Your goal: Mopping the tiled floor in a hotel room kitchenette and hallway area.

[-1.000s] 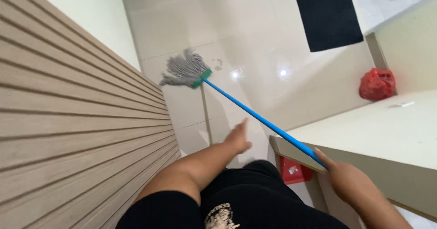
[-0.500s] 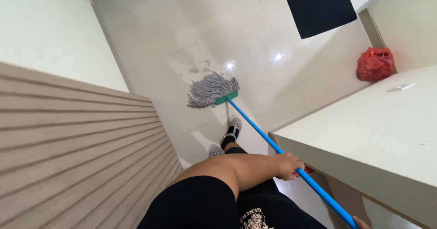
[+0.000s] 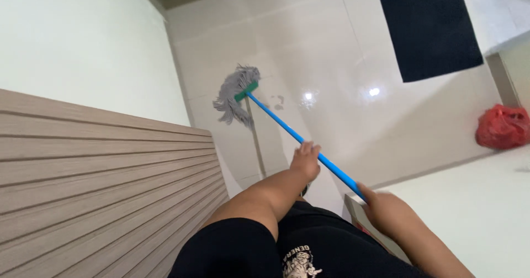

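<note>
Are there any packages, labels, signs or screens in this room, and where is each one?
Red plastic bag: on the tiled floor at the right edge, bulging and crumpled, bright red.
Shirt print: a pale printed design on the person's black shirt, at the bottom of the view.
No signs or screens show.

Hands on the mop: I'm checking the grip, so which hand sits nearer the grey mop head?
The left hand, gripping the blue handle partway down; the right hand holds its upper end, close to the body.
</note>
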